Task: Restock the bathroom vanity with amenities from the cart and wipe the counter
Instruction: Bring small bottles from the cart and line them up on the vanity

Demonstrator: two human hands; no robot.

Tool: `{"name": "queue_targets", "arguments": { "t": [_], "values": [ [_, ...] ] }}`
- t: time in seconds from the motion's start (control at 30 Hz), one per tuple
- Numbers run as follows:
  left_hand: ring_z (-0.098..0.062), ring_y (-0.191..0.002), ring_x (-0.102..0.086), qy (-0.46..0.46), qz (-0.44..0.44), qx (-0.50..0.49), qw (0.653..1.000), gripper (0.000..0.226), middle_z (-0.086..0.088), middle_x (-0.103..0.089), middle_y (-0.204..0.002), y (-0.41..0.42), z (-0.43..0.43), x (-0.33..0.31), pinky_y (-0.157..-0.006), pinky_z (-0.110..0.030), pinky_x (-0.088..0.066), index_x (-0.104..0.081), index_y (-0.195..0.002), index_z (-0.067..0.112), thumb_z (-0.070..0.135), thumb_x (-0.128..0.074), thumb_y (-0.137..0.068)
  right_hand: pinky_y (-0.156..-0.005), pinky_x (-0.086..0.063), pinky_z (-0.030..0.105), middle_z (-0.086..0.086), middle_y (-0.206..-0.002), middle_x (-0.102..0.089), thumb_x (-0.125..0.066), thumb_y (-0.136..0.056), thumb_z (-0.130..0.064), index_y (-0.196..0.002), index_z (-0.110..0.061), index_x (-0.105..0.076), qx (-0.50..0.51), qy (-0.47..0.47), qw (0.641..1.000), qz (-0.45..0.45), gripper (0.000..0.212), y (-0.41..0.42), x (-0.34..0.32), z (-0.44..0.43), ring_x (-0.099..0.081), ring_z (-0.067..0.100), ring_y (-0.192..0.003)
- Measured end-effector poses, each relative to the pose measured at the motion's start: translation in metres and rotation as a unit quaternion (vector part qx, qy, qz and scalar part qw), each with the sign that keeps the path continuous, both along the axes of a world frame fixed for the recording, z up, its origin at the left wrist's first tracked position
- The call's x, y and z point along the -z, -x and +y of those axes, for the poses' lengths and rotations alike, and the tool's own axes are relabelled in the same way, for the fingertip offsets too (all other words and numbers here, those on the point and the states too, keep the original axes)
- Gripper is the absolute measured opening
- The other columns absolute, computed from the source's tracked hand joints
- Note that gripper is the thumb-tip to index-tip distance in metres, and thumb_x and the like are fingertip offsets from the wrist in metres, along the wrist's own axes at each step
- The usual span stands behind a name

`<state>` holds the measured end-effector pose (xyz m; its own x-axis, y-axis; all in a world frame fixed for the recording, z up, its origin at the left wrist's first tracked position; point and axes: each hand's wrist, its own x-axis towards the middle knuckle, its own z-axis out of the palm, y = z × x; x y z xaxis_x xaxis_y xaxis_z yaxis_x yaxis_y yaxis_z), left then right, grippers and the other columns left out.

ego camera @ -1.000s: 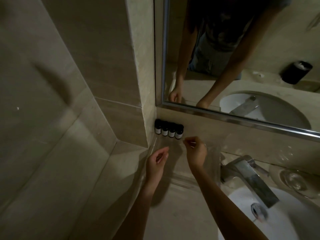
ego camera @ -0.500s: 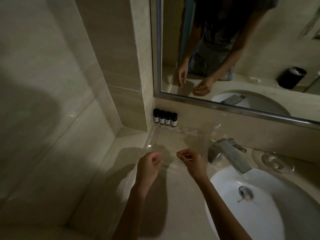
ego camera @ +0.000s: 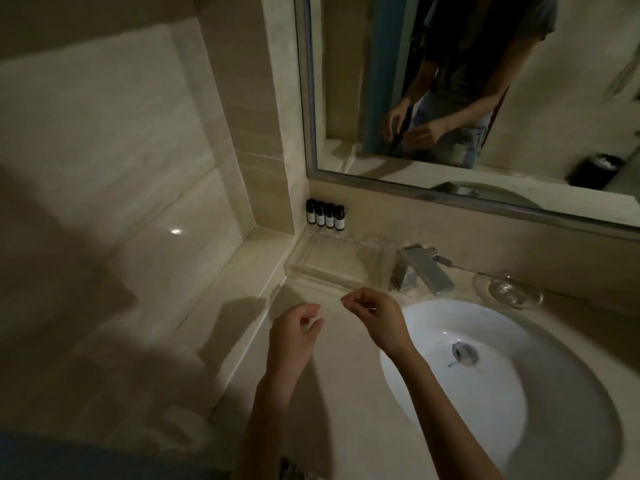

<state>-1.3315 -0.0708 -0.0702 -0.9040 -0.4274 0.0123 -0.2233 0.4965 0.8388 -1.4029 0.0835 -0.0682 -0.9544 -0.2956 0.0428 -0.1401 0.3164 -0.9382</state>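
Several small dark amenity bottles (ego camera: 325, 216) with white labels stand in a row in the back corner, under the mirror. In front of them a clear tray (ego camera: 311, 271) lies on the beige counter (ego camera: 346, 427), with nothing visible in it. My left hand (ego camera: 294, 337) hovers over the counter just in front of the tray, fingers loosely curled and holding nothing. My right hand (ego camera: 374, 320) hovers beside it near the tray's front edge, fingers curled with the thumb close to the forefinger; I see nothing in it.
A chrome faucet (ego camera: 422, 271) stands right of the tray over the white sink basin (ego camera: 502, 393). A clear glass dish (ego camera: 512, 292) sits behind the basin. The mirror (ego camera: 346, 98) covers the back wall; a tiled side wall closes off the left.
Both hands have drawn back from over the tray toward me, to the counter in front of it. The view has pulled back and shows more of the sink.
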Motion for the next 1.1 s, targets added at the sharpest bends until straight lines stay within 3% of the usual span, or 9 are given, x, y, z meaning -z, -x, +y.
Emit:
{"name": "queue_targets", "arguments": {
  "t": [0.2, 0.3, 0.37, 0.53, 0.63, 0.8, 0.93, 1.1],
  "values": [
    [-0.013, -0.096, -0.066, 0.010, 0.018, -0.009, 1.000, 0.020, 0.005, -0.071, -0.101, -0.055, 0.047, -0.011, -0.089, -0.028, -0.051, -0.071, -0.105, 0.015, 0.015, -0.070, -0.085, -0.077, -0.053, 0.025, -0.014, -0.087, -0.072, -0.069, -0.087, -0.023, -0.086, -0.020, -0.073, -0.033, -0.040, 0.999, 0.012, 0.004, -0.049, -0.021, 0.054, -0.067, 0.001, -0.077],
    [-0.008, -0.099, -0.063, 0.024, 0.007, -0.005, 1.000, 0.023, 0.008, -0.068, -0.107, -0.086, 0.081, -0.014, -0.087, -0.021, -0.047, -0.069, -0.111, 0.017, 0.019, -0.067, -0.088, -0.080, -0.054, 0.029, -0.013, -0.089, -0.073, -0.070, -0.086, -0.027, -0.084, -0.025, -0.073, -0.027, -0.054, 0.998, 0.014, 0.004, -0.075, -0.025, 0.084, -0.067, 0.001, -0.079],
    [-0.006, -0.097, -0.061, 0.035, 0.005, -0.004, 0.999, 0.025, 0.009, -0.067, -0.108, -0.106, 0.103, -0.015, -0.085, -0.019, -0.046, -0.068, -0.113, 0.018, 0.022, -0.065, -0.089, -0.080, -0.054, 0.031, -0.012, -0.091, -0.073, -0.069, -0.086, -0.028, -0.086, -0.025, -0.073, -0.029, -0.068, 0.997, 0.021, 0.005, -0.094, -0.024, 0.102, -0.067, 0.002, -0.080],
    [-0.010, -0.098, -0.064, 0.024, -0.025, -0.020, 0.999, 0.027, 0.007, -0.069, -0.109, -0.160, 0.143, -0.005, -0.091, -0.032, -0.052, -0.068, -0.114, 0.017, 0.021, -0.067, -0.087, -0.080, -0.055, 0.035, -0.010, -0.091, -0.073, -0.068, -0.087, -0.029, -0.088, -0.025, -0.073, -0.064, -0.084, 0.994, 0.012, 0.007, -0.140, -0.017, 0.137, -0.067, 0.005, -0.080],
    [-0.013, -0.099, -0.065, 0.023, -0.022, -0.053, 0.998, 0.027, 0.002, -0.070, -0.108, -0.198, 0.158, -0.003, -0.089, -0.025, -0.049, -0.069, -0.113, 0.013, 0.017, -0.068, -0.086, -0.078, -0.054, 0.032, -0.011, -0.091, -0.073, -0.067, -0.088, -0.030, -0.087, -0.027, -0.072, -0.096, -0.100, 0.990, 0.020, 0.006, -0.163, -0.011, 0.143, -0.066, 0.002, -0.080],
    [-0.012, -0.103, -0.062, 0.010, -0.059, -0.120, 0.991, 0.028, 0.002, -0.068, -0.114, -0.264, 0.155, -0.006, -0.094, -0.029, -0.049, -0.066, -0.118, 0.016, 0.018, -0.064, -0.090, -0.077, -0.053, 0.029, -0.011, -0.087, -0.073, -0.067, -0.089, -0.030, -0.086, -0.024, -0.072, -0.188, -0.123, 0.974, 0.029, 0.009, -0.206, -0.009, 0.123, -0.066, 0.002, -0.081],
    [-0.015, -0.102, -0.063, 0.036, -0.060, -0.192, 0.979, 0.024, -0.001, -0.068, -0.111, -0.321, 0.135, -0.007, -0.089, -0.021, -0.044, -0.068, -0.113, 0.013, 0.017, -0.064, -0.089, -0.076, -0.053, 0.034, -0.009, -0.081, -0.073, -0.065, -0.089, -0.031, -0.084, -0.027, -0.072, -0.268, -0.121, 0.954, 0.050, 0.010, -0.239, -0.018, 0.079, -0.067, 0.006, -0.079],
    [-0.020, -0.109, -0.060, 0.011, -0.089, -0.373, 0.923, 0.028, -0.006, -0.065, -0.118, -0.436, 0.110, -0.014, -0.099, -0.032, -0.044, -0.066, -0.117, 0.014, 0.022, -0.062, -0.091, -0.076, -0.050, 0.024, -0.008, -0.082, -0.072, -0.065, -0.090, -0.025, -0.081, -0.028, -0.068, -0.432, -0.122, 0.892, 0.059, 0.010, -0.327, -0.037, -0.005, -0.065, 0.005, -0.078]
  ]
}}
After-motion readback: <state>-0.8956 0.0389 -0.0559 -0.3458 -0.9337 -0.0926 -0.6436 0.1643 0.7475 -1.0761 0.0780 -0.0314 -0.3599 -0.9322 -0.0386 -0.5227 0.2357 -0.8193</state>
